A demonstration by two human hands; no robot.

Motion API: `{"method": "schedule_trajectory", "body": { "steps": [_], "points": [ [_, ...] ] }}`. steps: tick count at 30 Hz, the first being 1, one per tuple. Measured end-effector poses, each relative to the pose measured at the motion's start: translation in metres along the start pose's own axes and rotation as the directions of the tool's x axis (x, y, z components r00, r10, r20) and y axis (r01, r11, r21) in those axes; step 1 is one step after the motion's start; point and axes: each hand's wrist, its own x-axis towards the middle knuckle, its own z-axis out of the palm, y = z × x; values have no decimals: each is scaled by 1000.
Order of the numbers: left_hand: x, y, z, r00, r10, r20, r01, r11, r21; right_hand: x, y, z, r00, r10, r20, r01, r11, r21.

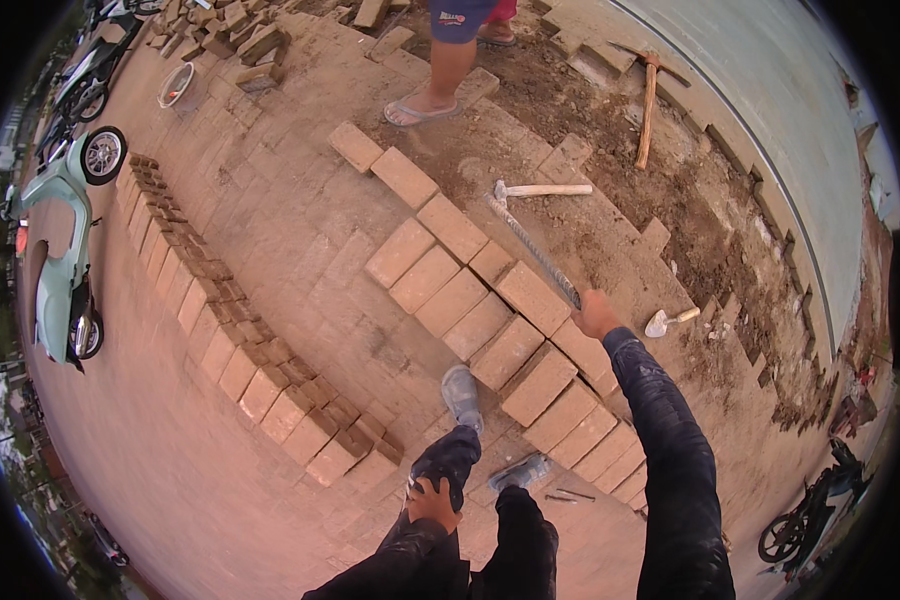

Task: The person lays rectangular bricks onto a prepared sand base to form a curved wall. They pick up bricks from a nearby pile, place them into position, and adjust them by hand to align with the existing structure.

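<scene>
My right hand is closed around one end of a ribbed steel bar, above the row of paving bricks. The bar slants away to the far left, and its far end meets or overlaps the head of a hammer lying on the pavement; whether they touch I cannot tell. My left hand rests with fingers apart on my bent left leg, holding nothing. Beside my feet, more bricks stand in a close double row. A small trowel lies to the right of my right hand.
Another person's leg stands at the far side, in a sandal. A pickaxe lies on dug-up soil. A second brick row runs along the left. Beyond are a bucket, loose bricks and a green scooter.
</scene>
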Motion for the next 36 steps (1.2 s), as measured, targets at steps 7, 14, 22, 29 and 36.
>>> {"method": "schedule_trajectory", "body": {
  "steps": [7, 14, 22, 29, 36],
  "points": [
    [15, -5, 6, 997, 17, -80, -22, 998, -66, 56, 16, 6, 989, 139, 42, -132, 981, -142],
    [10, -1, -6, 1000, 9, -19, -11, 992, -123, 48, 89, 62, 952, 305, 12, -301, 946, -118],
    [23, 26, -34, 987, 12, -159, -25, 996, -83, 97, 216, 132, 919, 378, -112, -386, 920, -67],
    [14, 49, -32, 906, 49, -419, -90, 993, -80, 135, 250, 158, 832, 422, -359, -468, 882, -49],
    [-5, 54, -4, 941, -22, -337, -27, 990, -140, 19, 178, 173, 836, 238, -495, -58, 934, 353]
  ]
}}
